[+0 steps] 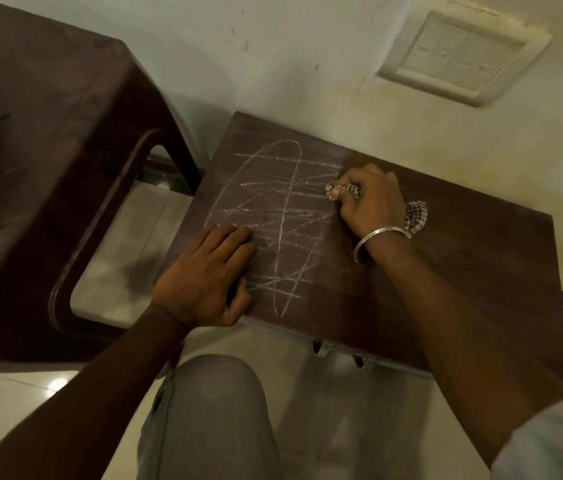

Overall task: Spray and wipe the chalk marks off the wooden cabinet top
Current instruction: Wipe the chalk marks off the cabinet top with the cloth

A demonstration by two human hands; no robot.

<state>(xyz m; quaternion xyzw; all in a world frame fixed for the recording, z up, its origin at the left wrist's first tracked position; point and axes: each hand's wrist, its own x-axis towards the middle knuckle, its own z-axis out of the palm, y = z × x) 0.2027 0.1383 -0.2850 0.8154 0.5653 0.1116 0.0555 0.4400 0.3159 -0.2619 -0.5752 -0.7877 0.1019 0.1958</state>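
A thin, shiny silver bangle [377, 242] goes round the wrist of the right hand [366, 199]. Both arms are bare. A pale sleeve [550, 445] covers the top of the right arm. The trousers [211, 410] are light grey and plain.

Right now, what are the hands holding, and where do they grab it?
The right hand grips a crumpled brown-and-white patterned cloth round its bunched middle; its ends poke out. The left hand holds nothing, lying flat on the dark wooden cabinet top.
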